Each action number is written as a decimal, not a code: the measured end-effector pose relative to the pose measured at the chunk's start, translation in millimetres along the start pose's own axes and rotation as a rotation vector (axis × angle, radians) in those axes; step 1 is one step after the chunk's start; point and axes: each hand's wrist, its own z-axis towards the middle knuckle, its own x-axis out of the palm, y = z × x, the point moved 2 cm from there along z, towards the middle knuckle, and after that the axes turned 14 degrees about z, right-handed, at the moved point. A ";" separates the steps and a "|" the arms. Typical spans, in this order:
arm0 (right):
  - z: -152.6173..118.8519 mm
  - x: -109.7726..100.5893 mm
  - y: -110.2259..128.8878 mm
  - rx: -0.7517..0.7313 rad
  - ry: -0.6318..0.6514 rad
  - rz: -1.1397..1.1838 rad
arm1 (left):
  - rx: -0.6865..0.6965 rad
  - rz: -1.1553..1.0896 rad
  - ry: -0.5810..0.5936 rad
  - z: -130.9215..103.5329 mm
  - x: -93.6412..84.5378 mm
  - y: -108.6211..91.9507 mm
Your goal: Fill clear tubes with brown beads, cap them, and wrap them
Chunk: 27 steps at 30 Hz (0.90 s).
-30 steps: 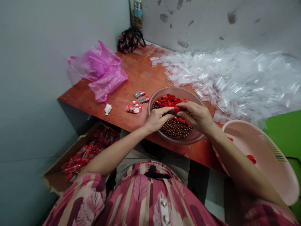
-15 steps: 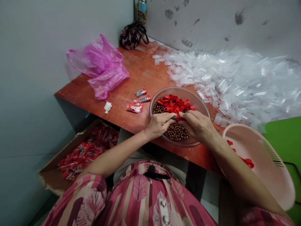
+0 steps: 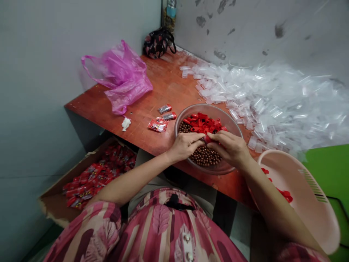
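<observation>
Both hands meet over a round translucent bowl [image 3: 238, 131] of brown beads [image 3: 205, 156] and red plastic caps [image 3: 203, 123]. My left hand [image 3: 185, 145] pinches a small container filled with dark contents, mostly hidden by the fingers. At its right end, my right hand [image 3: 229, 145] has its fingers closed on a red cap [image 3: 207, 138]. The cap and the container touch, held level above the beads. Left of the bowl lie filled tubes with red caps [image 3: 169, 116] and a red printed packet [image 3: 158, 126].
Clear plastic tubes [image 3: 272, 102] are heaped at the back right. A pink basket [image 3: 302, 196] with red caps stands at right beside a green surface [image 3: 329, 163]. A pink bag [image 3: 128, 80] and white tissue [image 3: 126, 124] lie left; a box [image 3: 51, 203] of red packets sits below.
The view has shifted slightly, so the table items appear a little moved. Both hands keep hold of the container and red cap, with only a small change in the fingers.
</observation>
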 end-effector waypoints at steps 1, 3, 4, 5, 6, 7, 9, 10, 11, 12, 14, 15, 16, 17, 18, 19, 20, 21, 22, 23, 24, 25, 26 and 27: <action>1.8 -1.6 -2.7 0.090 -0.040 0.148 | -0.047 -0.090 0.010 1.9 -0.2 0.0; 1.9 -4.3 -7.0 0.283 -0.140 0.451 | -0.149 -0.316 0.017 5.6 0.5 0.1; 0.0 -5.1 -8.3 0.359 -0.195 0.589 | -0.200 -0.437 0.020 7.1 1.4 0.3; -2.9 -5.7 -9.2 0.410 -0.245 0.713 | -0.246 -0.550 0.025 8.3 2.4 0.5; -6.5 -5.9 -9.7 0.435 -0.286 0.823 | -0.287 -0.646 0.028 9.1 3.4 0.7; -10.6 -5.8 -10.4 0.445 -0.315 0.917 | -0.321 -0.719 0.032 9.6 4.1 0.9; -18.4 -4.8 -12.8 0.453 -0.345 1.032 | -0.365 -0.797 0.043 9.6 5.0 1.0; -21.2 -3.8 -14.6 0.461 -0.347 1.053 | -0.371 -0.805 0.048 9.3 5.1 0.9; -22.9 -2.9 -16.7 0.464 -0.350 1.053 | -0.366 -0.793 0.051 9.0 5.1 0.7; -23.2 -2.1 -18.8 0.456 -0.361 1.036 | -0.350 -0.760 0.052 8.6 5.1 0.5; -20.7 -0.7 -22.1 0.429 -0.390 0.989 | -0.304 -0.659 0.050 8.2 4.9 -0.3; -18.5 0.3 -23.2 0.427 -0.396 0.981 | -0.287 -0.616 0.046 8.0 4.9 -0.6; -16.3 1.3 -23.8 0.435 -0.397 0.991 | -0.282 -0.593 0.044 8.0 4.9 -0.8; -14.8 2.4 -24.0 0.453 -0.391 1.017 | -0.289 -0.594 0.042 8.1 4.8 -0.9; -14.1 3.4 -23.8 0.471 -0.386 1.050 | -0.305 -0.614 0.039 8.3 4.6 -0.8; -14.4 4.0 -23.3 0.482 -0.383 1.082 | -0.322 -0.639 0.033 8.7 4.3 -0.7; -15.9 4.4 -22.9 0.486 -0.384 1.104 | -0.334 -0.655 0.026 9.2 4.0 -0.6; -18.1 4.6 -22.6 0.484 -0.387 1.113 | -0.340 -0.660 0.019 9.8 3.7 -0.4; -20.9 4.5 -22.7 0.479 -0.392 1.114 | -0.337 -0.656 0.013 10.5 3.5 -0.2; -23.8 4.5 -23.3 0.476 -0.396 1.107 | -0.330 -0.645 0.009 11.0 3.5 0.1; -26.3 4.2 -24.2 0.472 -0.402 1.096 | -0.319 -0.625 0.010 11.3 3.9 0.5; -28.2 3.8 -25.5 0.467 -0.412 1.080 | -0.304 -0.596 0.014 11.3 4.5 0.9; -29.1 2.9 -26.7 0.452 -0.427 1.059 | -0.286 -0.557 0.017 11.0 5.3 1.4; -28.9 1.9 -27.7 0.431 -0.437 1.030 | -0.264 -0.508 0.020 10.4 6.0 1.6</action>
